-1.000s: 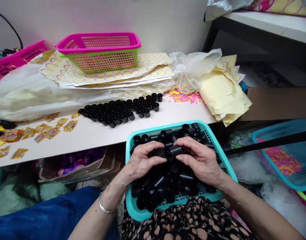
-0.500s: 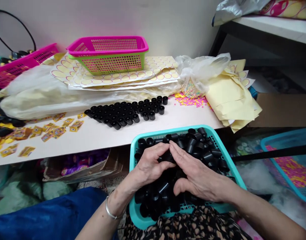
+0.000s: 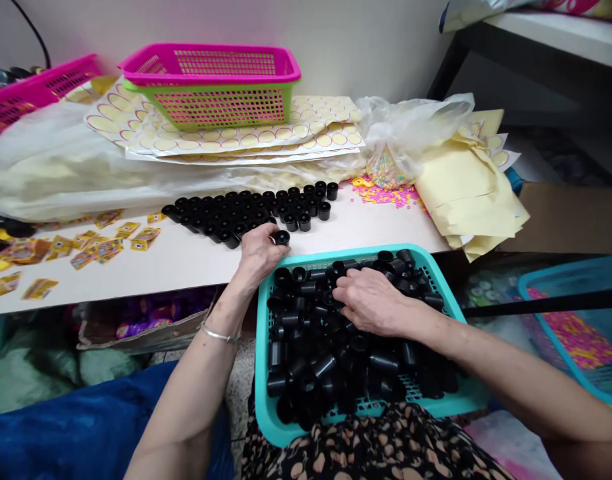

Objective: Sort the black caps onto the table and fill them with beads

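A teal basket (image 3: pixel 266 400) rests on my lap, full of small black cylindrical caps (image 3: pixel 331 360). My left hand (image 3: pixel 259 252) reaches over the table edge with its fingers closed on one black cap (image 3: pixel 282 237), right at the near end of the rows of black caps (image 3: pixel 246 215) standing on the white table (image 3: pixel 186 267). My right hand (image 3: pixel 369 300) lies palm down in the basket, fingers curled into the loose caps; what they grip is hidden.
A pink and green basket (image 3: pixel 211 93) sits on sheets of round stickers (image 3: pixel 226 143) at the back. Small yellow labels (image 3: pixel 86 247) are scattered at left. A plastic bag with coloured beads (image 3: pixel 386 173), yellow paper (image 3: pixel 466 193), and another teal basket (image 3: pixel 571 327) lie at right.
My left hand left the basket and moved up onto the table with one black cap. My right hand stayed in the basket, shifted slightly up among the caps.
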`<action>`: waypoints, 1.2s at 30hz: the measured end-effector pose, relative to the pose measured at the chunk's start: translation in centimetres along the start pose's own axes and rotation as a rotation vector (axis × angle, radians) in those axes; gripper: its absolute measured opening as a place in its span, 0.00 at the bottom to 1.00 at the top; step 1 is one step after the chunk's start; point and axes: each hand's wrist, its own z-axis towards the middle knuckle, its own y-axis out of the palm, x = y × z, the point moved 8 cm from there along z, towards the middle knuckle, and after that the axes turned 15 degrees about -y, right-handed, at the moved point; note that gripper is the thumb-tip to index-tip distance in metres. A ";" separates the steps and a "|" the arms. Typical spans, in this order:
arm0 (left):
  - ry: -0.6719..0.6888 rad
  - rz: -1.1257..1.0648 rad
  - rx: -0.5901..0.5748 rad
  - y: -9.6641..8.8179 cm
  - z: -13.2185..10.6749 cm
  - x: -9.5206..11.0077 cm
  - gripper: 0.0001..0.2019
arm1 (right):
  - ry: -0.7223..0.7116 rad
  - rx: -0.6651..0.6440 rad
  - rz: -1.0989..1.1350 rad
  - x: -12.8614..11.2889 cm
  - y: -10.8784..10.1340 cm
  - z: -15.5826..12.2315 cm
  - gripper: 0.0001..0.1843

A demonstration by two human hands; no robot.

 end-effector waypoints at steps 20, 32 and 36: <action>0.229 -0.211 0.198 -3.9 -11.1 4.0 0.09 | 0.044 0.035 -0.053 -1.5 2.4 3.3 0.06; 0.235 -0.312 -0.372 0.4 -14.1 5.6 0.18 | -0.039 0.517 0.654 0.2 -3.2 -2.5 0.08; 0.003 -0.486 -0.299 -0.2 -12.8 2.7 0.20 | 0.053 0.346 0.378 1.5 -1.8 -1.9 0.06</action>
